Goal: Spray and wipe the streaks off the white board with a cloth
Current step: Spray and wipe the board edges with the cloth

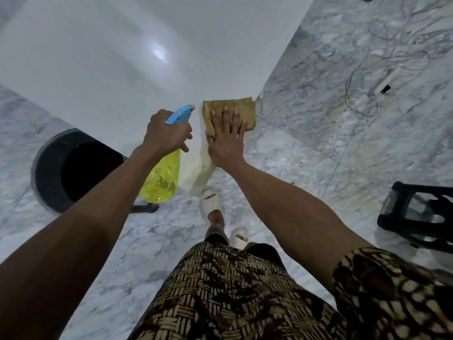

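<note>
Nearest us is the patterned shirt (220,290) and both forearms reaching forward. Our left hand (166,133) is closed around the neck of the yellow spray bottle (161,182), a finger near the blue trigger head (180,115) — nozzle aimed up at the white board (110,57). Our right hand (226,141) is flat, fingers spread, pressing the tan cloth (245,109) against the board's lower right corner, just beside its right edge. The board spreads up and to the left from both hands, so the unwiped area lies that way. Right hand is the one on the surface; left hovers just beside it, apart from the board. We'd judge the next stroke runs left and up, away from that edge. No streaks resolvable — glare only.
</note>
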